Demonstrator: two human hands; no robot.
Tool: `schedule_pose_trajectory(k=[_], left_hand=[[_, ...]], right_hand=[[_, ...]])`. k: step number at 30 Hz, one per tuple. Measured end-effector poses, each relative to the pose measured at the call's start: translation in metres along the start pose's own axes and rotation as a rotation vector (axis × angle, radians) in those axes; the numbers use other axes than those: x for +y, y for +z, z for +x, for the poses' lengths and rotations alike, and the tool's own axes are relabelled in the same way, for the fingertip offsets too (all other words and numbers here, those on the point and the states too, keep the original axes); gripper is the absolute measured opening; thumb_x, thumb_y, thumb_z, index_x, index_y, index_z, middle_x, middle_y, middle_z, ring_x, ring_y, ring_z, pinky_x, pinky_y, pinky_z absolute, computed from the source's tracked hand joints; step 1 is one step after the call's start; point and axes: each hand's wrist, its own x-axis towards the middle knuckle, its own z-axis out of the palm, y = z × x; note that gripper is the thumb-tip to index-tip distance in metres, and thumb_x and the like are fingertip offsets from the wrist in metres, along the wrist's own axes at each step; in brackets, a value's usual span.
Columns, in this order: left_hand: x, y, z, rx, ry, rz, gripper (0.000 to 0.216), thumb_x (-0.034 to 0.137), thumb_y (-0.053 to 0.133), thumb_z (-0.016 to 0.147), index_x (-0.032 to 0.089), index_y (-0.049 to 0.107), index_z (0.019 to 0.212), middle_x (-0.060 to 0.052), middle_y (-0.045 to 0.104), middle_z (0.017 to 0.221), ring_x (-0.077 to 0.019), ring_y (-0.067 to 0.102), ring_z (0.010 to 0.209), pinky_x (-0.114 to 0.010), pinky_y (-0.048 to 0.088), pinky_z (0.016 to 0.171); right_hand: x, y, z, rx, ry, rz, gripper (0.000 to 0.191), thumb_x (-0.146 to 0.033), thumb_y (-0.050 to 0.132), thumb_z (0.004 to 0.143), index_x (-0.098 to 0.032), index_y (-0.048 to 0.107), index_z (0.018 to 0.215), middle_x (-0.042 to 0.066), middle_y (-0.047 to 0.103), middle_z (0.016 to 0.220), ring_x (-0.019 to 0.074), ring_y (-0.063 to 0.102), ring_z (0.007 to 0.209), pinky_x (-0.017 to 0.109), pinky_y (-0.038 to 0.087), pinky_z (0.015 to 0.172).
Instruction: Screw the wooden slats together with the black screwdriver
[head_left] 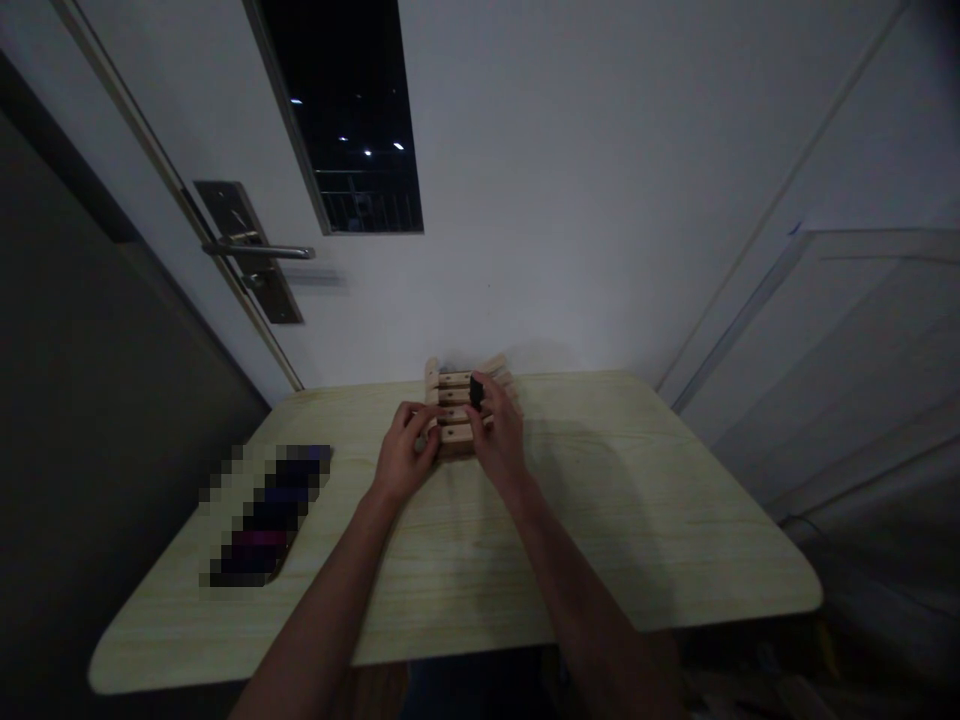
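Note:
A small light-wood slatted piece stands at the far middle of the table, with several cross slats that carry dark dots or holes. My left hand grips its near left side, thumb and fingers curled on the wood. My right hand is closed at its right side, pinching a small black object between thumb and fingers over the slats. The black object's kind is too small to make out. Part of the wood's right side is hidden behind my right hand.
The pale wood-grain table reaches a white door with a metal handle and a dark window. A pixelated dark flat object lies on the left of the table. A white panel stands at right.

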Motion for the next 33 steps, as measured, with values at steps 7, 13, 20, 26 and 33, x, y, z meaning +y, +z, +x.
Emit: schedule_pose_trajectory(k=[7, 13, 20, 26, 33], left_hand=[[-0.001, 0.0, 0.001, -0.009, -0.006, -0.005, 0.024, 0.019, 0.049, 0.087, 0.02, 0.058, 0.109, -0.006, 0.052, 0.101, -0.0174, 0.054, 0.094, -0.031, 0.049, 0.083], [0.0, -0.001, 0.0, 0.007, -0.002, 0.003, 0.024, 0.019, 0.048, 0.087, 0.02, 0.058, 0.109, -0.006, 0.052, 0.1, -0.0177, 0.053, 0.095, -0.032, 0.048, 0.084], [0.0, -0.001, 0.0, -0.016, -0.015, -0.011, 0.025, 0.019, 0.046, 0.088, 0.019, 0.058, 0.11, -0.006, 0.051, 0.102, -0.0181, 0.052, 0.096, -0.033, 0.048, 0.086], [-0.001, -0.001, -0.002, -0.036, -0.03, -0.025, 0.027, 0.019, 0.044, 0.088, 0.021, 0.057, 0.112, -0.006, 0.05, 0.104, -0.0182, 0.053, 0.096, -0.034, 0.049, 0.086], [0.0, 0.0, -0.001, -0.028, -0.028, -0.015, 0.027, 0.019, 0.043, 0.088, 0.021, 0.058, 0.111, -0.006, 0.05, 0.103, -0.0177, 0.054, 0.096, -0.032, 0.048, 0.086]], right_hand=[[-0.002, -0.003, 0.001, 0.001, -0.02, -0.008, 0.044, -0.028, 0.045, 0.091, -0.026, 0.041, 0.134, 0.006, 0.056, 0.129, 0.021, 0.056, 0.113, 0.039, 0.048, 0.095], [0.002, -0.003, 0.001, -0.069, -0.002, 0.085, 0.046, -0.026, 0.038, 0.093, -0.026, 0.035, 0.139, 0.006, 0.053, 0.134, 0.021, 0.056, 0.117, 0.038, 0.049, 0.095], [0.004, -0.008, 0.002, -0.077, 0.036, 0.116, 0.046, -0.03, 0.043, 0.092, -0.027, 0.038, 0.138, 0.006, 0.057, 0.129, 0.0209, 0.06, 0.111, 0.034, 0.055, 0.083], [0.003, -0.011, 0.005, -0.031, 0.064, 0.088, 0.044, -0.033, 0.053, 0.088, -0.027, 0.044, 0.13, 0.006, 0.061, 0.122, 0.0176, 0.067, 0.09, 0.027, 0.057, 0.068], [0.005, -0.01, 0.005, 0.005, 0.075, 0.048, 0.046, -0.031, 0.056, 0.085, -0.027, 0.044, 0.13, 0.006, 0.059, 0.125, 0.0153, 0.066, 0.084, 0.026, 0.057, 0.068]])
